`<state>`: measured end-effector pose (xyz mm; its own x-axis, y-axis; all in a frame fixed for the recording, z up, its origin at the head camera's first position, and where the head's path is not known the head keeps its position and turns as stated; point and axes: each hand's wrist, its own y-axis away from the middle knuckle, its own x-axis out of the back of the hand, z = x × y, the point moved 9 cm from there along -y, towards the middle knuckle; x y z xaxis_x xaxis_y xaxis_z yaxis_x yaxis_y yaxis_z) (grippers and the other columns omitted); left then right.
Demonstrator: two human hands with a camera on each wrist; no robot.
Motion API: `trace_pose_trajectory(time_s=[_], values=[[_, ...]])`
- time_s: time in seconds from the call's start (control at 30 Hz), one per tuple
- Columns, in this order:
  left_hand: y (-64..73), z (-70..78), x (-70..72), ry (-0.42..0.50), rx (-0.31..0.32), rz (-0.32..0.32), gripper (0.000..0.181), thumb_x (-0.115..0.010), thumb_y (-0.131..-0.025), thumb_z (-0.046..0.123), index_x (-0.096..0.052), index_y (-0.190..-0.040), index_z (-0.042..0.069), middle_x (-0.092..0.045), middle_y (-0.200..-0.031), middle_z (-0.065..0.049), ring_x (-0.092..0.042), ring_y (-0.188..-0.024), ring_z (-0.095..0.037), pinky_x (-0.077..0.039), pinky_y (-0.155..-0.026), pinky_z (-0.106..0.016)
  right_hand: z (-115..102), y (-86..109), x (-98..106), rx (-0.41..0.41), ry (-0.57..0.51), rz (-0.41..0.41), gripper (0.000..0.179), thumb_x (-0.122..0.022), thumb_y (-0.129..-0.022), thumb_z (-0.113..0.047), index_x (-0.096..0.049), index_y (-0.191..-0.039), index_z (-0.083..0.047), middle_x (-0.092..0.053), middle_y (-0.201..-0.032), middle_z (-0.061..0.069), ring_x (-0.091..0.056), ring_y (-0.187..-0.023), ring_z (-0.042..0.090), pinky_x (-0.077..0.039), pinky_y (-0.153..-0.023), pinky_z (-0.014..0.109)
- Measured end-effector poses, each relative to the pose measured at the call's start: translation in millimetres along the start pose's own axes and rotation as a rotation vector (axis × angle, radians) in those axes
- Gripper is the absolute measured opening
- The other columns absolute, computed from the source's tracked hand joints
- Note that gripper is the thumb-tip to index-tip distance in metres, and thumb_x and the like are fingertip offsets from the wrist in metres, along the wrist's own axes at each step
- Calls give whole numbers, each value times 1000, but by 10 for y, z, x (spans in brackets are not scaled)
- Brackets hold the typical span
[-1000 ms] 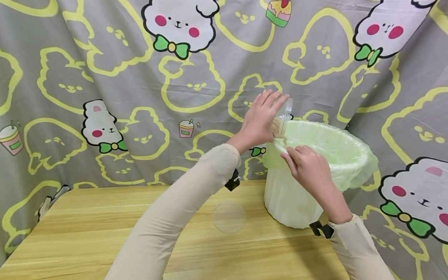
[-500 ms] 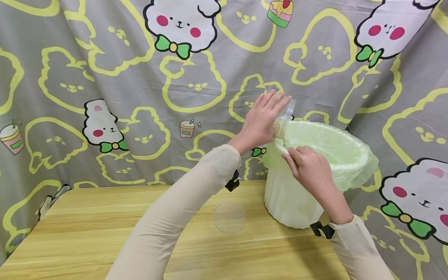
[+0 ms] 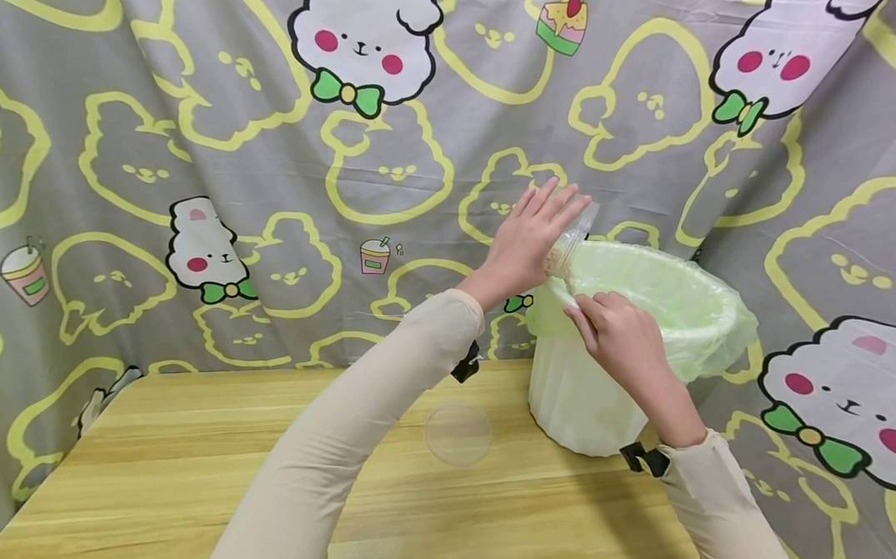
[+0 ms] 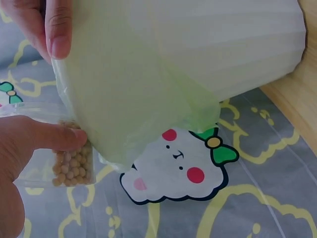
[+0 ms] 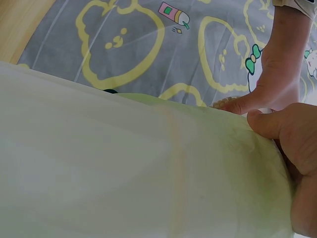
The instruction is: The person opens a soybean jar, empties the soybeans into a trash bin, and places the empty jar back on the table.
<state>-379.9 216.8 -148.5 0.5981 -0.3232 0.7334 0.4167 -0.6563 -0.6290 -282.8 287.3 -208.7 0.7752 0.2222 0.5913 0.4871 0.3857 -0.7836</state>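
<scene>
A clear plastic jar [image 3: 570, 239] of pale round beans [image 4: 73, 171] is tipped on its side at the left rim of a white bin [image 3: 584, 402]. My left hand [image 3: 523, 245] holds the jar, its thumb lying across the wall over the beans in the left wrist view. Light green bag plastic [image 3: 643, 275] lines the bin and folds over its rim. My right hand [image 3: 621, 335] grips the near rim through the bag, thumb outside, as the right wrist view shows. The fingers inside the bin are partly hidden, and so is the bin's bottom.
A clear round lid [image 3: 458, 432] lies flat on the wooden table [image 3: 185, 460], left of the bin. Behind the table hangs a grey patterned curtain [image 3: 392, 177], close to the bin. Both wrists wear black straps.
My left hand has tilted the jar slightly further toward the bin, its rim shifting a little right and down. The right hand and the bin stay put.
</scene>
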Motion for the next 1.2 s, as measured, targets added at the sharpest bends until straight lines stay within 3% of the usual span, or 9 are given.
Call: trace_pose_trajectory(time_s=[0.43, 0.73, 0.93, 1.2], values=[[0, 78, 65, 15, -54, 62, 86, -56, -86, -9, -28, -162, 19, -24, -170, -3, -14, -159, -27, -13, -130, -41, 17, -1, -8, 0, -2, 2, 23, -75, -90, -14, -62, -75, -4, -56, -62, 10, -55, -59, 30, -44, -45, 41], [9, 117, 61, -32, -63, 41, 84, -47, -88, -13, -27, -163, 21, -22, -171, -2, -13, -160, -27, -11, -131, -40, 1, 0, -5, -2, -3, 0, 21, -75, -90, -14, -63, -77, -3, -54, -61, 9, -54, -58, 30, -43, -45, 40], [11, 136, 28, -54, -80, 14, 81, -43, -92, -12, -24, -163, 21, -19, -171, -1, -10, -160, -26, -2, -131, -38, 4, 0, -13, -7, -2, -7, 22, -75, -91, -14, -62, -75, -4, -54, -61, 8, -54, -58, 29, -43, -45, 40], [9, 169, 59, -98, -115, 57, 78, -42, -94, -11, -26, -163, 21, -22, -171, -1, -14, -160, -27, -11, -131, -40, 2, -4, -7, -5, -1, -1, 22, -75, -91, -13, -62, -75, -4, -53, -60, 8, -54, -58, 30, -43, -45, 40]])
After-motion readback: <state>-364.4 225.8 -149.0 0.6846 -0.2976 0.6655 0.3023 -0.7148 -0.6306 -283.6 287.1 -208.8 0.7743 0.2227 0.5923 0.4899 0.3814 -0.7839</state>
